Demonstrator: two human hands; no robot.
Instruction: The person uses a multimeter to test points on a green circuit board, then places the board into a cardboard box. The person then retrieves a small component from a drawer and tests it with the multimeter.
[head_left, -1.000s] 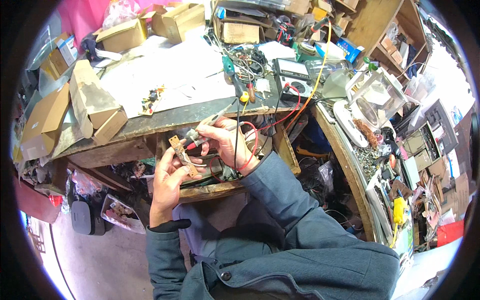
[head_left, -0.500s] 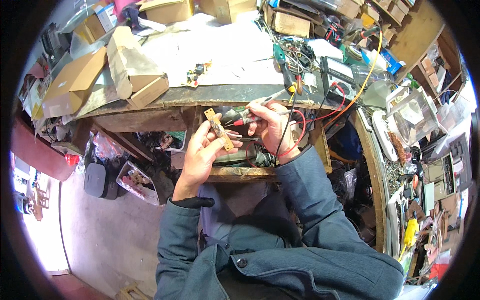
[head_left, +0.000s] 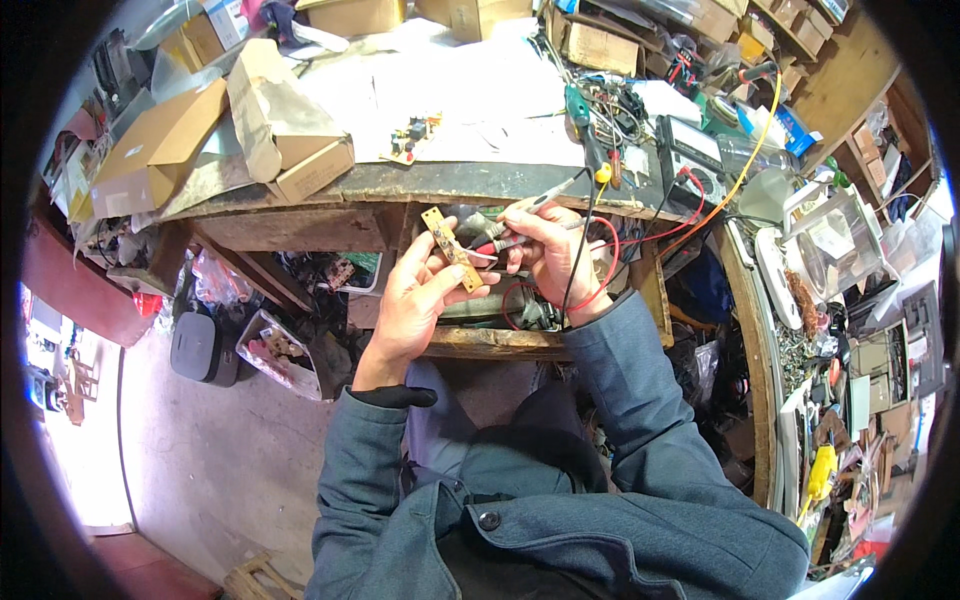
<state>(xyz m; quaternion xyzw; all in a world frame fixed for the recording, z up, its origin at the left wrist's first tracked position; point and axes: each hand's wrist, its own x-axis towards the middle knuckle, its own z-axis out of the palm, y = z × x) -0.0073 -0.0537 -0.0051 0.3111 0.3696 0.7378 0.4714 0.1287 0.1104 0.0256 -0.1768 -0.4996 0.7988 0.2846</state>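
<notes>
Between the thumb and fingers of my left hand point(head_left: 408, 305) is a narrow tan circuit board point(head_left: 468, 272), tilted, with small components along its middle. My right hand point(head_left: 552, 255) is closed around a pair of multimeter probes. The red probe point(head_left: 489, 247) points left at the board; whether its tip touches is too small to tell. A second, greyish probe point(head_left: 550, 192) sticks up past my fingers. Red and black leads hang from this hand, and a red one reaches the multimeter point(head_left: 692, 150) on the bench to the right. Both hands are above an open wooden drawer point(head_left: 500, 343).
On the bench's white sheet lies a small populated circuit board point(head_left: 408, 140). Cardboard boxes point(head_left: 150, 160) crowd the left, and screwdrivers point(head_left: 580, 110) lie near the multimeter. An orange cable point(head_left: 745, 165) crosses at right, beside a cluttered side bench point(head_left: 765, 370). A white bin point(head_left: 280, 355) sits below left.
The whole view has shifted slightly, so the bench appears a little further right and lower. Both hands keep their hold, with the board and red probe close together.
</notes>
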